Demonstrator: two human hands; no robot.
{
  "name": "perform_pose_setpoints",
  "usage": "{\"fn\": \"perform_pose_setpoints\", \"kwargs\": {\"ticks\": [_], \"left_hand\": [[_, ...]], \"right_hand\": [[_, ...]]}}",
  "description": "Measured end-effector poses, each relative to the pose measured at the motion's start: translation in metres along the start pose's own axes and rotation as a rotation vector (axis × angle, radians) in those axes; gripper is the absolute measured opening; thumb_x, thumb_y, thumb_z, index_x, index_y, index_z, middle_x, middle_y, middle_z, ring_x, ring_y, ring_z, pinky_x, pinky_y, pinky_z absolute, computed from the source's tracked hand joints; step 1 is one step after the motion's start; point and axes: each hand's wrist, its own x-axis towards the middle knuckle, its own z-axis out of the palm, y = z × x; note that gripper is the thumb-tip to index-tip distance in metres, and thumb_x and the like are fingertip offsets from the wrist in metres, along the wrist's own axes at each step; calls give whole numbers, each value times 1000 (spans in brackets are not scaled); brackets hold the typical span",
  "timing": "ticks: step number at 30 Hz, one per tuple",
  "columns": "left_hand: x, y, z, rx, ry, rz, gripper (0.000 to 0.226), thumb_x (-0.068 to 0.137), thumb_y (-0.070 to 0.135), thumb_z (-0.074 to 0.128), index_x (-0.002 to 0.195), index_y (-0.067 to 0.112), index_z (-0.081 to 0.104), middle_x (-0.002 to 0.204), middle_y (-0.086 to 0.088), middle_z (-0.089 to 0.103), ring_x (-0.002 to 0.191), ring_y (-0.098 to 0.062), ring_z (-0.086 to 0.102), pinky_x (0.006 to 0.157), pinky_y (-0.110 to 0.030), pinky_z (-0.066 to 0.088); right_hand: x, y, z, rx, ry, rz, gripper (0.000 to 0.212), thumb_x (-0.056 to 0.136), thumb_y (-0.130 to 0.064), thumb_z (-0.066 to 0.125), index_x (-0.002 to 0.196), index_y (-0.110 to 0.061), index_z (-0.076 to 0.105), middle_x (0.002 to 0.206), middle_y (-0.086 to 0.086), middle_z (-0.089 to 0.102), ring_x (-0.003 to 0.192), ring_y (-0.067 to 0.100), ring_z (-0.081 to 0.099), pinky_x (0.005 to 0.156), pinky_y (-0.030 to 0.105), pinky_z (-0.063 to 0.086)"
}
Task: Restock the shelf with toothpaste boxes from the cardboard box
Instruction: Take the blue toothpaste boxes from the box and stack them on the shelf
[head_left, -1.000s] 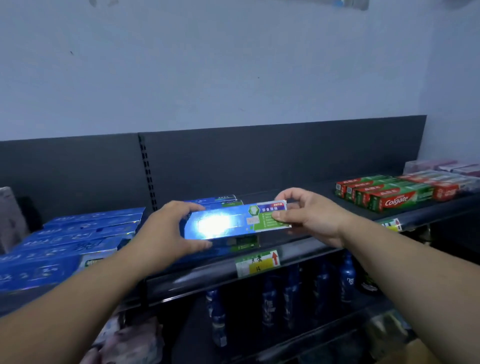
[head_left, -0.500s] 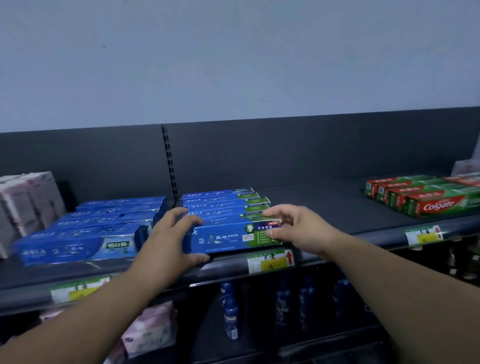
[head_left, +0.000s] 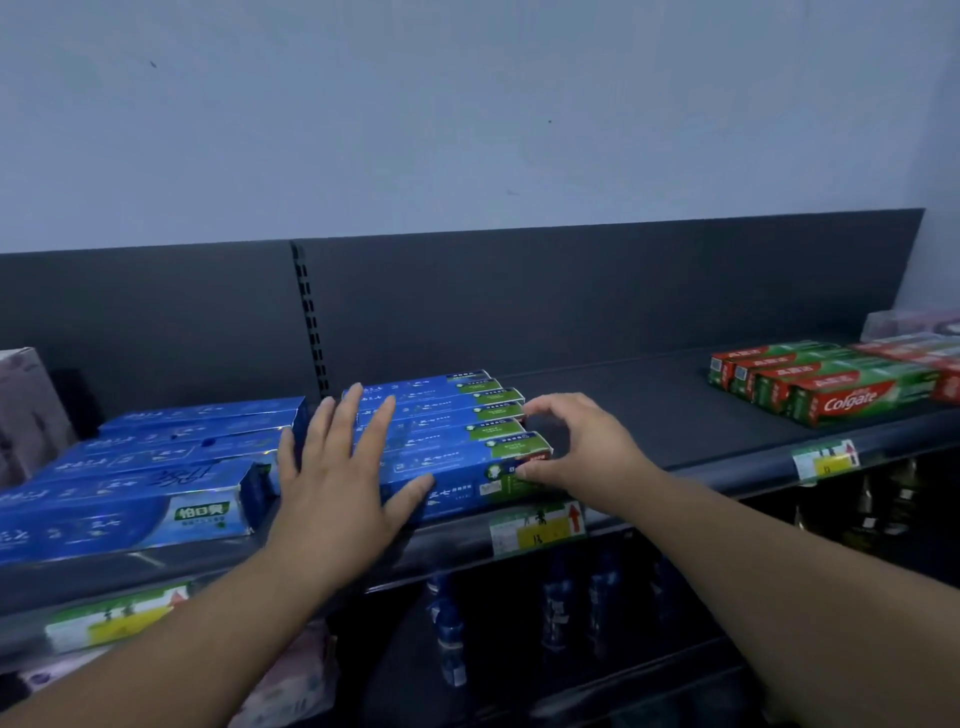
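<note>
A row of several blue-and-green toothpaste boxes lies on the dark shelf, one behind the other. The front box stands at the shelf's lip. My left hand lies flat with spread fingers over the left ends of the row, thumb against the front box. My right hand arches over the right ends of the boxes, its fingertips touching the rear ones and its thumb on the front box's green end. The cardboard box is out of view.
Larger blue toothpaste boxes fill the shelf's left part. Red and green Colgate boxes sit at the right, with bare shelf between. Price tags hang on the lip. Blue bottles stand on the shelf below.
The blue-and-green box held in both hands a second ago now lies at the front of the row. My left hand has flattened on top of the boxes; my right fingers have spread over their ends.
</note>
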Motion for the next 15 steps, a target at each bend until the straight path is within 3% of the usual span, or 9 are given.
{"fn": "perform_pose_setpoints", "kwargs": {"ticks": [3,7,11,13,15], "left_hand": [[1,17,0,-14,43,101,92,71,81,10,152,37,8,161,5,-7,147,-17,-12,116,-45,-10],[1,46,12,-27,-28,223,84,80,80,26,151,40,5,160,5,-9,147,-18,-13,116,-46,-11],[3,80,29,-80,-88,361,96,64,81,7,149,39,18,161,2,4,148,-20,-2,116,-47,-5],[3,95,35,-122,-106,445,87,74,80,24,149,35,26,161,-1,10,148,-22,4,117,-49,-1],[-2,110,41,-149,-152,563,79,83,73,37,150,34,21,161,-1,5,148,-22,0,117,-46,-4]], "right_hand": [[-6,0,-3,-16,24,18,63,73,-38,84,129,-34,53,127,-16,44,111,4,43,90,21,37],[-21,9,-12,-82,69,64,65,73,-44,82,130,-36,51,133,-15,44,119,5,43,95,23,38],[-54,27,-25,-138,174,153,64,73,-45,82,129,-32,53,133,-10,44,125,9,43,98,21,35],[-76,35,-29,-188,222,222,65,73,-46,81,130,-30,53,132,-9,45,125,10,43,97,18,34],[-99,41,-32,-249,260,310,66,74,-48,80,131,-30,52,133,-8,44,126,11,43,99,20,35]]}}
